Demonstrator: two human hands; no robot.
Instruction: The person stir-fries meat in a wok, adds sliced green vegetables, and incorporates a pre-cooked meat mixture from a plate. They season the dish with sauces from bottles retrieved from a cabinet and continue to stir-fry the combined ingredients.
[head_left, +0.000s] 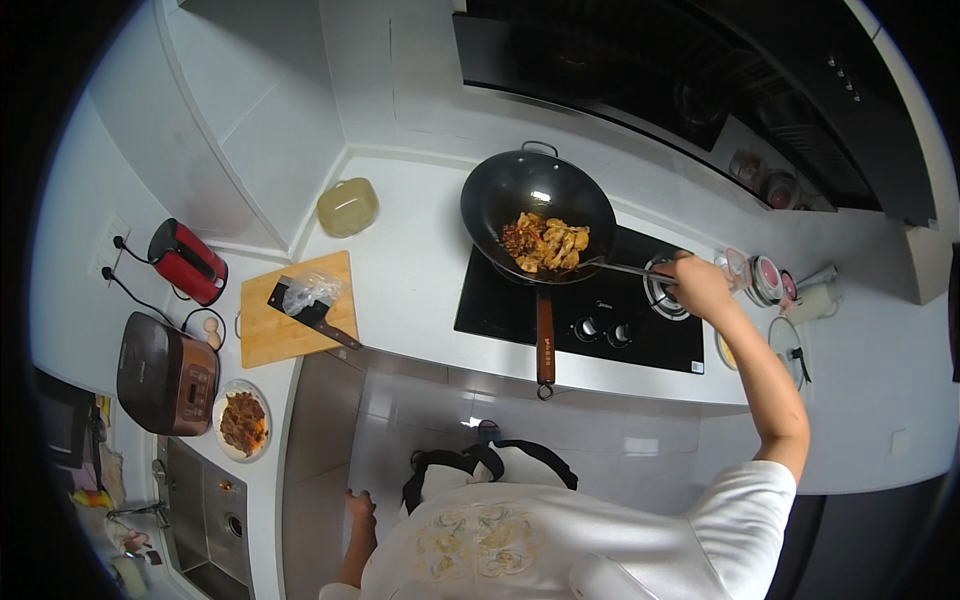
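Note:
My right hand (699, 286) grips the handle of a metal spatula (630, 268). The spatula's head meets pieces of browned food (551, 244), which look like meat with dried chilies. They lie low in a black wok (506, 176), on the left side of a black gas hob (495, 307). A brown wooden wok handle (546, 341) points towards me past the counter's front edge. Down at my side, my left hand (361, 504) hangs with loosely bent fingers and nothing visible in it, apart from the counter.
Leftward, a cleaver (330, 330) and a clear plastic bag (311, 291) lie on a wooden cutting board (259, 322). A red kettle (187, 262), rice cooker (161, 375), plate of cooked food (223, 442) and sink (199, 517) line that side. Jars (766, 279) and a lid (784, 341) stand right.

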